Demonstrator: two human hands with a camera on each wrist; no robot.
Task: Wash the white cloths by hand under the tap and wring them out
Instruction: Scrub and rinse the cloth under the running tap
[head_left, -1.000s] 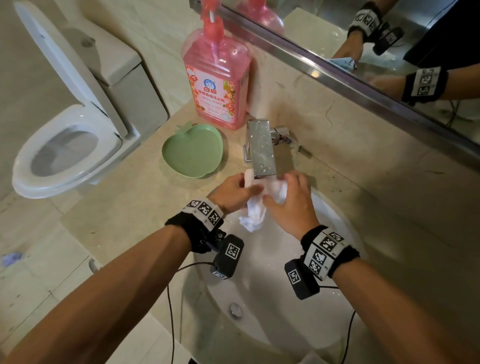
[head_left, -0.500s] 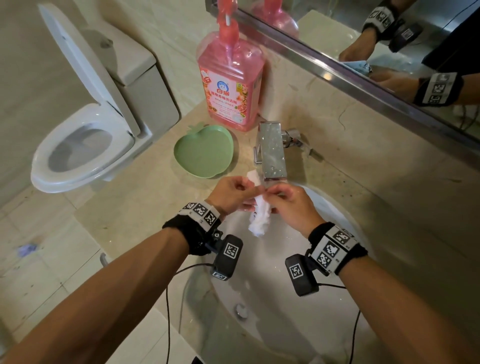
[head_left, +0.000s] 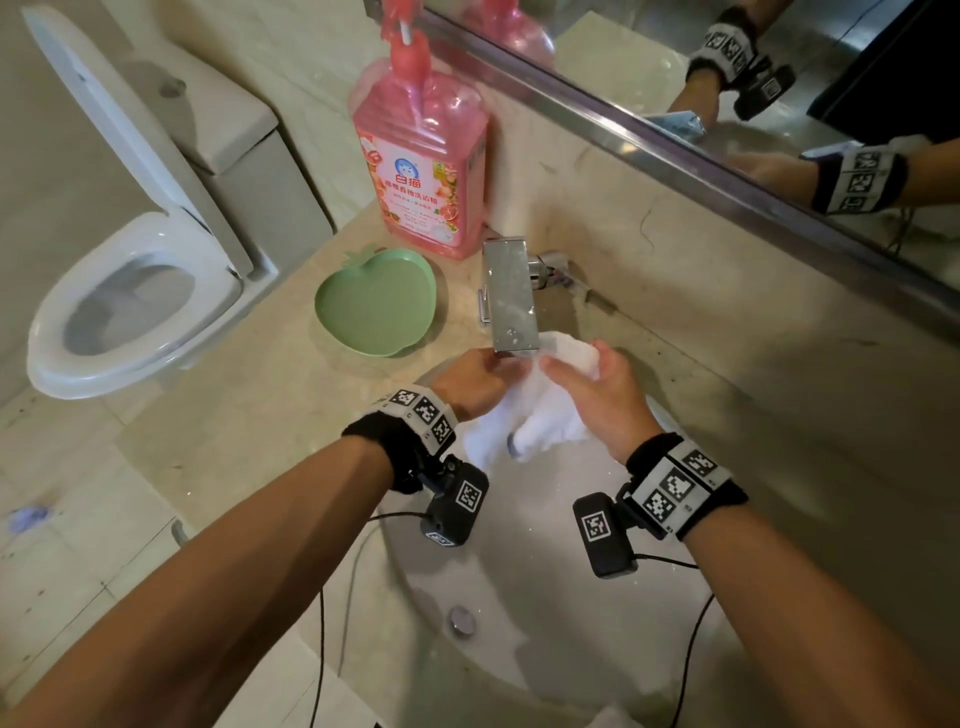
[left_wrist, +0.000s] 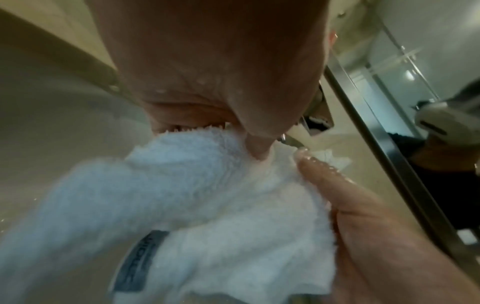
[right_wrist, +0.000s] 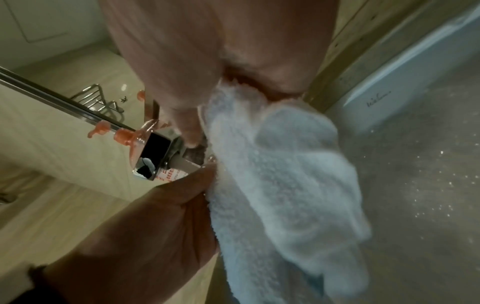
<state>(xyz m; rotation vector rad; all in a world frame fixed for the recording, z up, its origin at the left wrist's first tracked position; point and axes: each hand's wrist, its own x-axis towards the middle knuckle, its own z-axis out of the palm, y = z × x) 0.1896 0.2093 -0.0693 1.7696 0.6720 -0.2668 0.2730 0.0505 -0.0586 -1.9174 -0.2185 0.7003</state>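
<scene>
A wet white cloth (head_left: 540, 415) hangs between both hands just under the square chrome tap (head_left: 509, 301), above the white basin (head_left: 545, 623). My left hand (head_left: 475, 382) grips its left part, and my right hand (head_left: 597, 384) grips the bunched upper right part. In the left wrist view the cloth (left_wrist: 207, 205) shows a grey label, with the left thumb pressed on its top edge. The right wrist view shows the cloth (right_wrist: 280, 185) drooping from my right hand's fingers, with the left hand beside it. No running water is plainly visible.
A pink soap bottle (head_left: 421, 156) stands behind a green apple-shaped dish (head_left: 374, 301) on the beige counter (head_left: 249, 415), left of the tap. An open toilet (head_left: 135, 296) sits at the far left. A mirror (head_left: 727, 104) runs along the wall behind the basin.
The cloth was pinched into a narrow hanging strip half a second ago; now it is spread wider between the hands, and the right hand has shifted to the right with a bunch of it.
</scene>
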